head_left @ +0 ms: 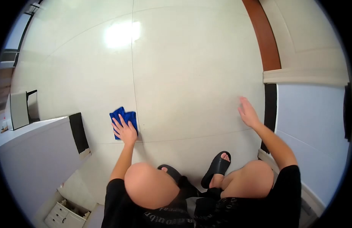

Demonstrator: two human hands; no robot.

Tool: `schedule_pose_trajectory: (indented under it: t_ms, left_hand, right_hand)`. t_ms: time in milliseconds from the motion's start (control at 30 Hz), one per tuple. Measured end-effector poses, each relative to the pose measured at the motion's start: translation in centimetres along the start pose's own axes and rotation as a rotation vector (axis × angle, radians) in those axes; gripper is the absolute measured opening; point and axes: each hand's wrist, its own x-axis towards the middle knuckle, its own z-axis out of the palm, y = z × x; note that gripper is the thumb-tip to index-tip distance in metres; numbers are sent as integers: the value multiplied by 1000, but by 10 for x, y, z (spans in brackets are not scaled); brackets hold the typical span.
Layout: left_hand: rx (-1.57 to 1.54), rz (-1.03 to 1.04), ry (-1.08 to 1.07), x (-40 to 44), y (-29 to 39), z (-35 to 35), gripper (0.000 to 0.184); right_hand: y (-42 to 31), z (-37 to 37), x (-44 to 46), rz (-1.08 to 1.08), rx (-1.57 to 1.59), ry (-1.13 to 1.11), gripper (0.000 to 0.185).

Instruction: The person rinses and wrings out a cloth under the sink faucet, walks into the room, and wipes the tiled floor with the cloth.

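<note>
A blue cloth [123, 113] lies folded and rumpled on the pale tiled floor [191, 83], left of the middle. My left hand [125, 132] rests flat on the cloth with its fingers spread, pressing it to the tiles. Over on the right, my right hand [249, 114] is stretched out above or against the floor near the wall, holding nothing. Its fingers point forward and partly overlap; whether they touch the tiles I cannot tell.
Black slide sandals [217, 168] are on my feet below. A dark-edged wall end [79, 133] stands at the left, and a wall with a black baseboard [270, 110] at the right. A brown door sill [264, 38] lies at the upper right, a white drawer cabinet [65, 217] at the lower left.
</note>
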Motion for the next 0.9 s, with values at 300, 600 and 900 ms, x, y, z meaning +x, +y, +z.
schedule_pose_trajectory:
  t_ms: [300, 600, 900]
  left_hand:
    - [-106, -346, -206, 103, 77, 9, 76]
    - [41, 165, -166, 59, 304, 31, 80]
    - [-41, 706, -72, -96, 358, 26, 72]
  right_hand:
    - [52, 104, -31, 428, -134, 443, 68]
    - [53, 95, -29, 405, -98, 432, 72]
    - [51, 91, -32, 401, -92, 419, 73]
